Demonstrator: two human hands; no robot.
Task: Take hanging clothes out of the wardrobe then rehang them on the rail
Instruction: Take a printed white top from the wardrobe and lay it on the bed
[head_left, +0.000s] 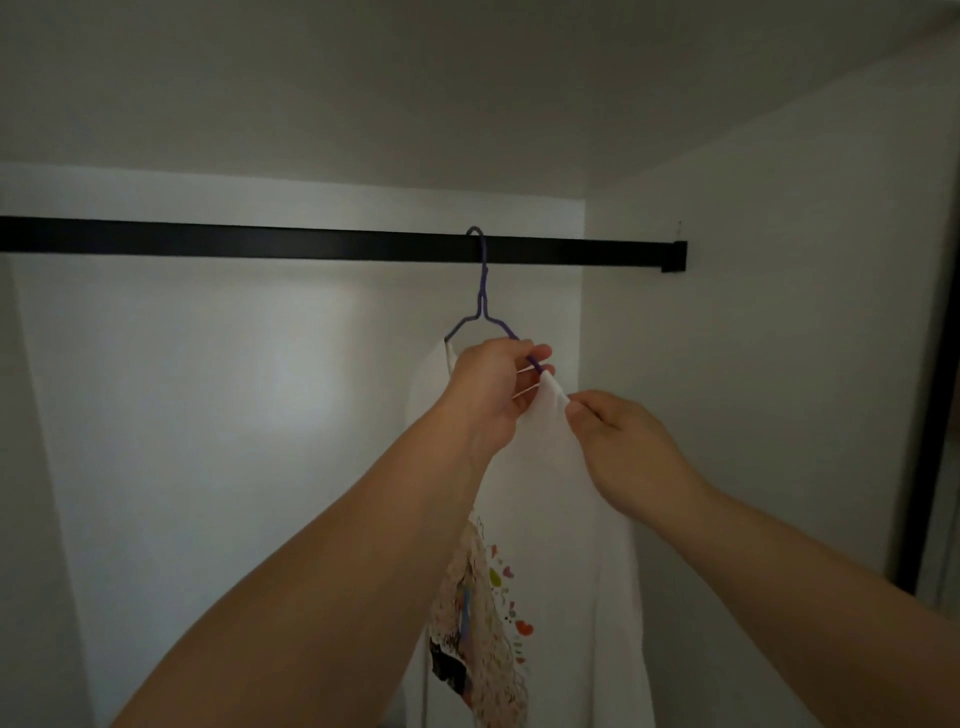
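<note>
From my remote seat I look up into a white wardrobe (753, 312). A black rail (311, 243) runs across it and ends in a bracket on the right side wall. On this rail hangs one purple wire hanger (482, 291); its hook sits over the rail, right of the middle. A white T-shirt (587, 597) hangs on the hanger, and I see a colourful print (478, 623) on the lower part of the cloth, with small hearts beside it.

Both arms reach up to the garment. The left hand (491, 395) is closed around the hanger's right shoulder, just under the twisted neck. The purple wire passes between its fingers, and the collar edge of the shirt shows just to the left of this hand. The right hand (618, 441) is lower and to the right. Its thumb and fingertips are pinched together on the white fabric where the cloth comes down from the hanger's arm. The two hands are very near to each other, with only a small fold of fabric between them; I cannot tell if they touch.

The shirt falls straight down between the forearms and goes out of the bottom of the view. The back panel of the wardrobe is lit in the middle, and the sides are darker. At the far right a dark vertical edge (930, 415) of the wardrobe opening is visible.
</note>
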